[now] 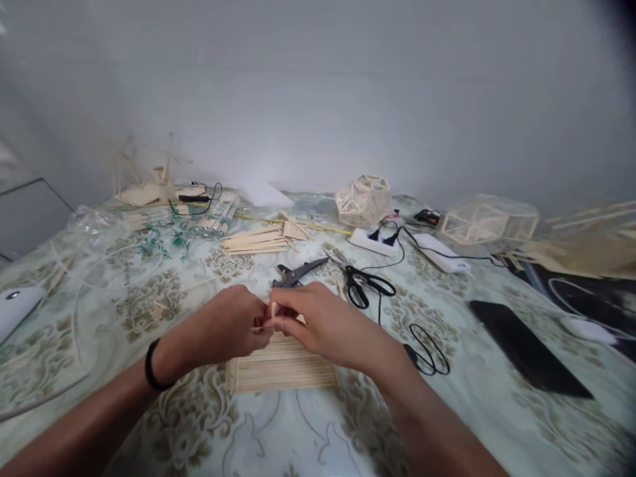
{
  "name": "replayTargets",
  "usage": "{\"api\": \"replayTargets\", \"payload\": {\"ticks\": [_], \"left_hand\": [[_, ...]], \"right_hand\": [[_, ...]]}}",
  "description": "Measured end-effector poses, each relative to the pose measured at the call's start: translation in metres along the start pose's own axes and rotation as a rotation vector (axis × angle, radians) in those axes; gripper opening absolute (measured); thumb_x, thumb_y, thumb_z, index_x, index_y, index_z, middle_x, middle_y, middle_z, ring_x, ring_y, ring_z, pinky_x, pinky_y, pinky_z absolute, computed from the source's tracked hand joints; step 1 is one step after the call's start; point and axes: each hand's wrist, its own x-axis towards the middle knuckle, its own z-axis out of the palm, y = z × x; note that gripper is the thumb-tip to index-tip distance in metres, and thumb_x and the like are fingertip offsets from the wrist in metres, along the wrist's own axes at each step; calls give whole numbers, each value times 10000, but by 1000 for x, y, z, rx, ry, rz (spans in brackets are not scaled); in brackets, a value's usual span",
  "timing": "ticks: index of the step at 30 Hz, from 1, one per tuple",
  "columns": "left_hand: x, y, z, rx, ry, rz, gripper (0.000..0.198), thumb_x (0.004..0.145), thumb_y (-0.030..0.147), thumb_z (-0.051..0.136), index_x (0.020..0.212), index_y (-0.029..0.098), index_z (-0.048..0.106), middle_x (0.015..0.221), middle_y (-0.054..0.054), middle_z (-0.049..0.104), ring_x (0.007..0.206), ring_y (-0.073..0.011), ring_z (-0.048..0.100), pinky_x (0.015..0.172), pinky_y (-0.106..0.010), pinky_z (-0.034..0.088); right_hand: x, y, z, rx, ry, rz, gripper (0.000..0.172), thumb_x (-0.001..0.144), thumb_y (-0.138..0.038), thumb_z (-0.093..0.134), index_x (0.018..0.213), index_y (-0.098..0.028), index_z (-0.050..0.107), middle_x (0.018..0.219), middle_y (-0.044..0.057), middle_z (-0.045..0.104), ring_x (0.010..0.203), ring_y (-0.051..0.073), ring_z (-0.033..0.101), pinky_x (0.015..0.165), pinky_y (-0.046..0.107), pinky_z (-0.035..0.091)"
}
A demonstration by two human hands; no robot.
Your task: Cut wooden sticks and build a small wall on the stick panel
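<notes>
My left hand [241,321], with a black band on its wrist, is closed, its fingertips meeting those of my right hand [308,315]. Between the thumb and fingers of my right hand shows the pale end of a small wooden stick [273,309]. What the left fingers grip is mostly hidden. Right below both hands lies a flat panel of wooden sticks [285,371] set side by side, its far part covered by the hands. Just beyond them are grey-handled cutters [301,271], and black-handled scissors [368,281] lie to their right.
Loose wooden sticks [256,240] lie farther back. A white power strip [373,242] with plugs and cables stands behind the scissors. Stick-built frames [365,199] sit at the back. A black phone-like slab [529,348] is at right, and clear plastic wrapping [94,222] at left.
</notes>
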Motion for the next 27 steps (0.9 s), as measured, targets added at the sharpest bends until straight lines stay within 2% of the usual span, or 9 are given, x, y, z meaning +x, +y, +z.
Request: {"api": "replayTargets", "payload": {"ticks": [3,9,18,21,27], "left_hand": [[-2,3,-1,-12,8,-23,275,820,205,531,550,163,560,486,21,444,469,-92,236,515,-280,234],[-3,8,-6,-10,-16,-48,246,819,208,545,586,172,617,523,-7,541,464,-108,304,513,-278,250],[-3,9,-7,-19,-35,-61,279,813,195,538,535,168,539,487,16,454,465,-101,223,511,-278,228],[-4,6,-5,-31,-32,-32,274,835,205,518,564,172,535,506,14,468,466,-103,294,516,-278,239],[-6,3,-7,-9,26,-18,151,819,217,530,676,183,558,650,-17,606,598,-150,530,596,-283,322]], "right_hand": [[0,0,1,13,-7,22,129,944,-180,598,816,-197,608,760,-10,662,708,131,558,646,252,319],[2,-2,1,39,-24,59,106,932,-199,630,826,-202,635,804,-9,708,741,137,594,689,253,361],[1,-2,1,33,-12,67,113,906,-170,647,804,-200,611,793,-9,697,743,136,579,687,242,357],[1,-2,1,14,-15,51,118,901,-151,636,796,-197,607,769,-13,668,730,133,559,687,243,353],[2,-2,0,7,-20,26,93,930,-167,615,845,-194,641,790,-2,667,760,136,562,696,238,356]]}}
